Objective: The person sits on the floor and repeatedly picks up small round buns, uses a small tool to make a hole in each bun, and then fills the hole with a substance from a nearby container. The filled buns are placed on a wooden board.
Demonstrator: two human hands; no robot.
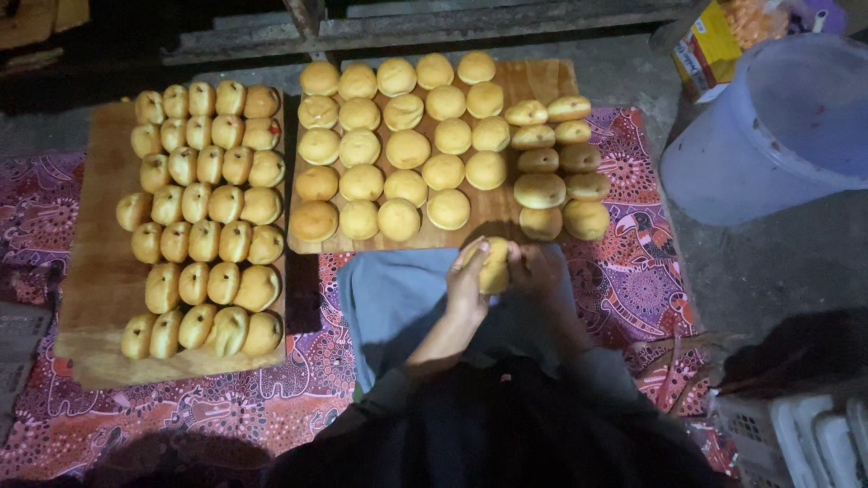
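- Head view, looking straight down: the left hand [467, 282] and the right hand [535, 267] meet over the person's lap, and between them sits one yellow dough ball [495, 267].
- Both sets of fingers are curled round that ball, so each hand is closed on it; the left cups its left side, the right covers its right side and partly hides it.
- Its long axis seems to run up and down in the picture, towards and away from the body, though the hands cover too much to be sure.
- It is held just short of the near edge of the middle wooden board [535, 79], close below the bare patch of wood between the round dough balls [405, 149] and the darker oval pieces [541, 191].
- Neither hand is clearly nearer that board; the right lies slightly closer to the oval group.
- Well apart to the left, a second wooden board [98, 271] carries rows of shaped pieces [203, 239].
- A patterned cloth [633, 280] lies under both boards, and a pale plastic bucket [768, 136] stands at the upper right.
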